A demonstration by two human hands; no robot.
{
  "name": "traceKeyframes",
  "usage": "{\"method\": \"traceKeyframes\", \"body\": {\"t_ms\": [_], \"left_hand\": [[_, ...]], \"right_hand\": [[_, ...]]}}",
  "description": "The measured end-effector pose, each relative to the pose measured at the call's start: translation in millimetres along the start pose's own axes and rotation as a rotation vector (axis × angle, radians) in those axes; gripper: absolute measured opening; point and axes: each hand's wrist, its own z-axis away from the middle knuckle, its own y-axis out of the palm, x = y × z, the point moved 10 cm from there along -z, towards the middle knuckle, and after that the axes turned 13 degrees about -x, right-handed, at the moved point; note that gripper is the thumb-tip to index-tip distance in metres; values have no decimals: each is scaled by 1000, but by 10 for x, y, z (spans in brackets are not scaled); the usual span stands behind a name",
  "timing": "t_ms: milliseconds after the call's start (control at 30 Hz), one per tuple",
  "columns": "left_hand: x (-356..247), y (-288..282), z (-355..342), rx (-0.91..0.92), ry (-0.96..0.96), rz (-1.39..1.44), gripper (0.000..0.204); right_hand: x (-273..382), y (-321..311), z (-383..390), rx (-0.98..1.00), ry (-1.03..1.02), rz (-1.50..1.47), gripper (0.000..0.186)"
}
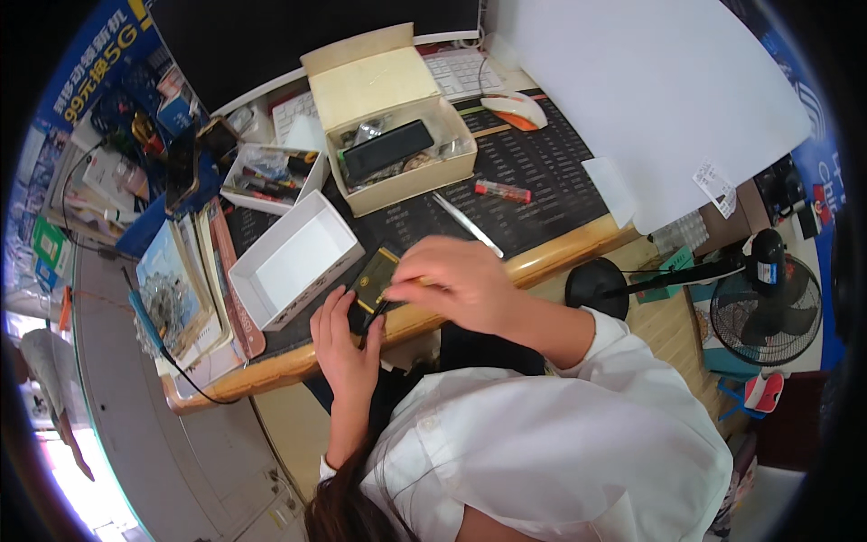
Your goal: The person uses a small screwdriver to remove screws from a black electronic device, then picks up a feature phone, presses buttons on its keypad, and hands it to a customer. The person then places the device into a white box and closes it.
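At the front edge of the desk lies a small dark flat box (374,279) with gold bands. My left hand (347,350) is beside its near left side, thumb and fingers closed around a small black piece (373,323). Over the box's right side, my right hand (459,282) pinches a thin yellowish piece (421,282); its fingers hide most of it, so its kind does not show. Just beyond the hands sits an open white box (298,257). Metal tweezers (467,224) and a small red tube (503,191) rest on the dark mat.
A cream box (411,185) with its lid raised holds a black phone-shaped slab (390,150) and small parts. Behind are a white keyboard (461,72) and mouse (515,110). Books (194,289) and a blue-handled soldering iron (147,321) lie left; a black fan (766,307) stands right.
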Motion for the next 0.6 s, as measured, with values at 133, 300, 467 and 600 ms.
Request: {"method": "traceKeyframes", "body": {"t_ms": [133,300,467,600], "left_hand": [[-10,-3,6,0,4,-11,51],[-11,-1,15,-6,4,2,52],[-21,-23,15,-20,17,-4,52],[-11,-33,30,-20,6,-3,52]], "right_hand": [[-362,-679,110,-242,-55,175,16],[-775,-632,500,-12,-57,526,28],[-936,-572,555,83,-7,778,50],[-1002,-518,443,171,6,750,50]]}}
